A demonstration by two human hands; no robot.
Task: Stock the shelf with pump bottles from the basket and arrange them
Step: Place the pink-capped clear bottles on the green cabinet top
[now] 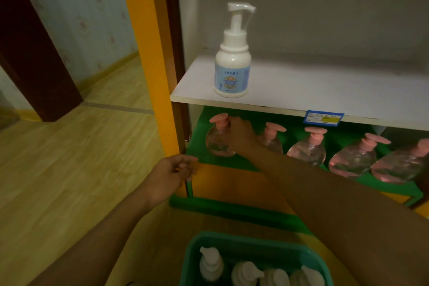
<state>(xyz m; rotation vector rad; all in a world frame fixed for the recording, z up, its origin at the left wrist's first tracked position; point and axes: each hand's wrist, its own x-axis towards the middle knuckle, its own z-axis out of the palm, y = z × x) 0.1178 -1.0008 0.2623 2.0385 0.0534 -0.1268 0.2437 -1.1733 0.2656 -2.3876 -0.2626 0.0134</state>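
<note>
Reaching into the lower green shelf (197,151), our right hand (241,134) rests against the far-left clear bottle (219,140), fingers up by its pink pump — whether they curl round the neck or only touch it we cannot tell, since the back of the hand hides them. Four more clear bottles (308,148) stand upright in a row to the right, all on the same shelf. Our left hand (171,174) hangs loose and holds nothing, fingers slightly curled, just beside the orange post (151,53) at the shelf's left corner.

One white bottle (232,62) stands alone and upright on the white shelf (325,90) above, near its left front edge, nozzle pointing right. More white bottles (211,264) wait upright in the green basket (192,260) at the near edge of view, below both forearms.

We judge the stocking barely begun — the white shelf holds a single bottle. The basket lies nearer and lower than both hands, pump heads pointing up at us; the free left hand, already low, looks the better placed to drop onto one from above.
</note>
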